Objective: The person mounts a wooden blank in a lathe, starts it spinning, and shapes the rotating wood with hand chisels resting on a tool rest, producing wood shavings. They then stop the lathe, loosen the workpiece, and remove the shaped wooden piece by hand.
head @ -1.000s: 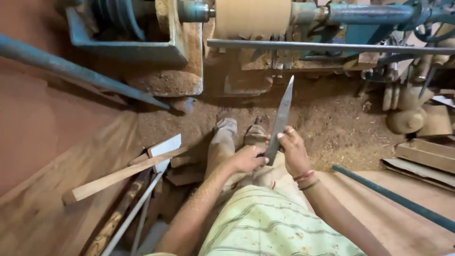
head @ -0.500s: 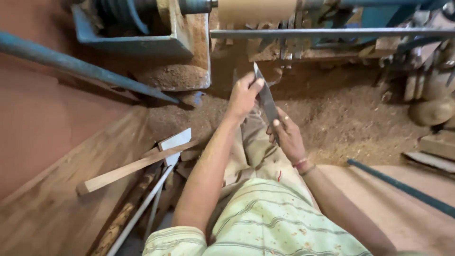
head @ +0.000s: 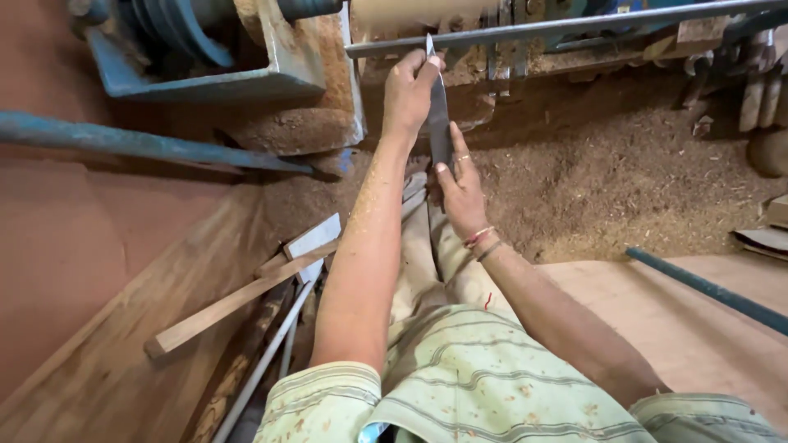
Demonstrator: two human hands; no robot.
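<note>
1. My right hand (head: 461,190) grips the lower end of the long flat metal blade (head: 438,115), fingers wrapped; beaded band on that wrist
2. My left hand (head: 408,92) pinches the blade's upper part, thumb and fingers closed on it
3. Blade tip touches the grey tool-rest bar (head: 566,25); pale wooden workpiece (head: 410,10) just behind; sawdust (head: 624,180) below

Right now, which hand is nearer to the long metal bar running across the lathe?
Left. The left hand grips the tip of the flat blade just under the metal bar. The right hand holds the blade's lower end, farther below.
</note>
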